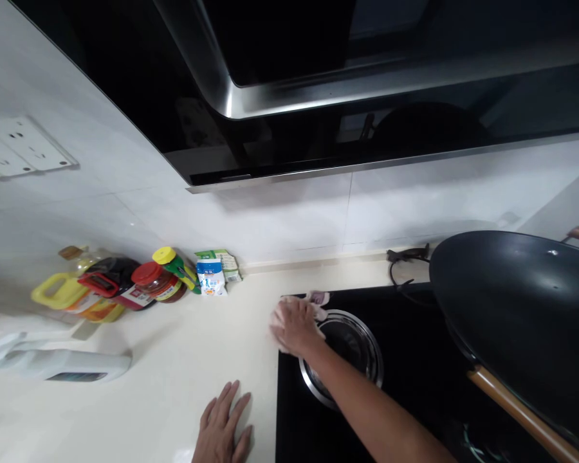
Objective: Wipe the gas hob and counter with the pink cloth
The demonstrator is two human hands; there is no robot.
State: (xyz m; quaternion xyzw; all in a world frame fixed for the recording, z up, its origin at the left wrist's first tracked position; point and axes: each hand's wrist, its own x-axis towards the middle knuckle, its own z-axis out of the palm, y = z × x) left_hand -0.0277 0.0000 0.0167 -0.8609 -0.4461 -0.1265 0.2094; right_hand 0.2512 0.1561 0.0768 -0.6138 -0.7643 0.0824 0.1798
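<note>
Right hand (295, 326): fingers curled over a bunched cloth, gripping it; slightly blurred. Left hand (222, 427): unburdened, palm down on the worktop (174, 360), fingers spread, near the cooktop's left edge.

Cloth (320, 298): pale pinkish, crumpled, under and beside the right hand at the rear left corner of the cooktop; loose folds reach toward the burner.

Cooktop (290, 405): black, glossy. Burner (377, 363): round, bright metal rim, partly hidden by the right forearm.

Wok (521, 308): large, dark, over the cooktop's right part; wooden handle (516, 406) pointing toward the near edge. Behind it, a dark looped object (408, 256), nature unclear.

Along the wall, left of the cooktop, in a row: white-and-blue packet (211, 278); green packet (230, 263), behind it; green bottle (183, 273), yellow cap; jar (159, 283), red lid; dark bottle (125, 289), red handle; oil bottle (87, 299), yellow handle. Nearer, a pale bottle (77, 364).

Overhead: range hood (289, 145), black and steel.
</note>
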